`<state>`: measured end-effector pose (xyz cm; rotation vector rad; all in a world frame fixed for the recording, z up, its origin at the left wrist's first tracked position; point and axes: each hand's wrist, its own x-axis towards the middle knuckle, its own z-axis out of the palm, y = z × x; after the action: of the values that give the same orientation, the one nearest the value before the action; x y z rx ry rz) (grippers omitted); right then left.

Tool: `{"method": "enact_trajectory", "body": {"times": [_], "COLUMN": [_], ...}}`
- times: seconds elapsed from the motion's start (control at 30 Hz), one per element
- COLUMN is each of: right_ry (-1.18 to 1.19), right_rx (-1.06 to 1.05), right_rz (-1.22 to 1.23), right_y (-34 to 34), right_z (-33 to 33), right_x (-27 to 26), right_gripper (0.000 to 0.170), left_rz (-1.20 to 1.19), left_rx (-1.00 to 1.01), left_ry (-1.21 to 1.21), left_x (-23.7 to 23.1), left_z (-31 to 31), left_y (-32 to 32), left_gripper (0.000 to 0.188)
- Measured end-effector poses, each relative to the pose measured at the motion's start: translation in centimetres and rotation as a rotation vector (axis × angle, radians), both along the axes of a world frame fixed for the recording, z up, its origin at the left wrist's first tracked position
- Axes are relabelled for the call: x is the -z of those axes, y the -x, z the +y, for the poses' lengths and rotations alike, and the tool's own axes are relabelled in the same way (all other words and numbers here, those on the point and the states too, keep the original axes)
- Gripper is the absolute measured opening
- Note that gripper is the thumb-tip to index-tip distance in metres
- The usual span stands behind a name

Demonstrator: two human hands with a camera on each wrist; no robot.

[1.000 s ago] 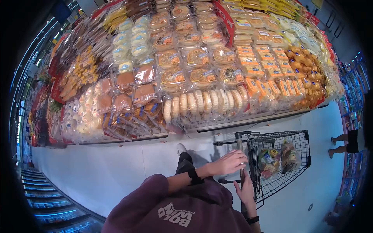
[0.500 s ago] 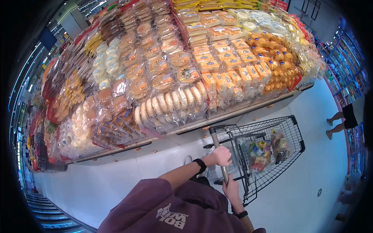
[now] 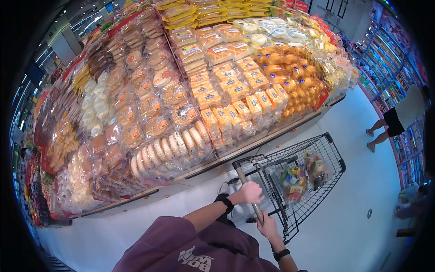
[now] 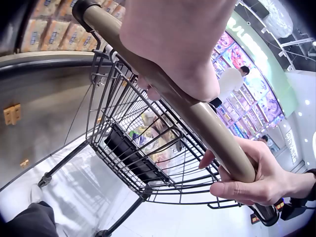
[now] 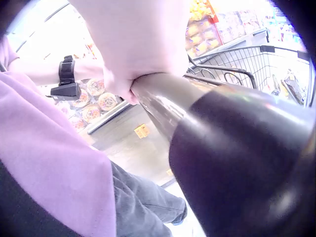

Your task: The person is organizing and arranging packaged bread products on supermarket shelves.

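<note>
Both hands grip the tan handle (image 3: pixel 241 173) of a black wire shopping cart (image 3: pixel 327 177). My left hand (image 3: pixel 250 193) curls over its middle, while my right hand (image 3: pixel 268 226) holds it nearer the lower end. The left wrist view shows the left hand (image 4: pixel 173 49) large on the bar (image 4: pixel 210 126), with the right hand's (image 4: pixel 261 173) thumb and fingers around the bar farther down. Close up in the right wrist view, the right hand (image 5: pixel 143 37) wraps the bar. Clear bags of packaged goods (image 3: pixel 294 183) lie in the cart.
A long display of wrapped breads and cakes (image 3: pixel 231 84) runs along the left and front, its edge (image 3: pixel 267 136) close to the cart. Pale floor (image 3: pixel 344 222) extends to the right. A person (image 3: pixel 403 113) stands near shelves (image 3: pixel 389 59) at the right.
Both hands, loose near the handle at first, now hold it. The display has shifted left in view and turned, and the cart sits slightly farther left.
</note>
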<state>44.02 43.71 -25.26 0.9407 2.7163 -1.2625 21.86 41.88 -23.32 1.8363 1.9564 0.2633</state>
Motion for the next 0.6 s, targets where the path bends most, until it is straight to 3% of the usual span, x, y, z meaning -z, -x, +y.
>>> {"method": "enact_trajectory", "body": {"times": [0.13,0.23,0.27,0.37,0.43,0.53,0.6], "right_ry": [-0.063,-0.125,-0.147,-0.235,-0.248,-0.287,-0.290], "right_rx": [0.012,0.017,0.024,0.034,0.049,0.054,0.054], "right_rz": [-0.046,-0.022,-0.011,0.001,-0.068,-0.026,-0.035], "right_y": [-0.3,0.0,0.0,0.1,0.5,0.8,0.3], "right_z": [2.6,4.8,5.6,7.5,8.8,10.9,12.5], "right_x": [0.3,0.0,-0.1,-0.1,-0.1,0.1,0.3], "right_gripper": [0.029,0.030,0.031,0.029,0.027,0.028,0.029], "left_rz": [-0.076,-0.214,-0.230,-0.276,-0.169,0.092,0.251], "left_rx": [0.065,0.191,0.232,0.253,0.099,-0.180,-0.350], "left_ry": [-0.172,-0.200,-0.081,-0.318,-0.623,-0.727,-0.712], "left_x": [0.3,1.9,2.1,-5.1,-10.5,-17.2,-18.9], "left_z": [2.2,4.2,4.7,4.0,2.5,0.4,-0.8], "left_y": [0.3,1.0,1.2,3.3,6.0,11.1,13.7], "left_gripper": [0.048,0.039,0.026,0.019,0.024,0.040,0.049]}}
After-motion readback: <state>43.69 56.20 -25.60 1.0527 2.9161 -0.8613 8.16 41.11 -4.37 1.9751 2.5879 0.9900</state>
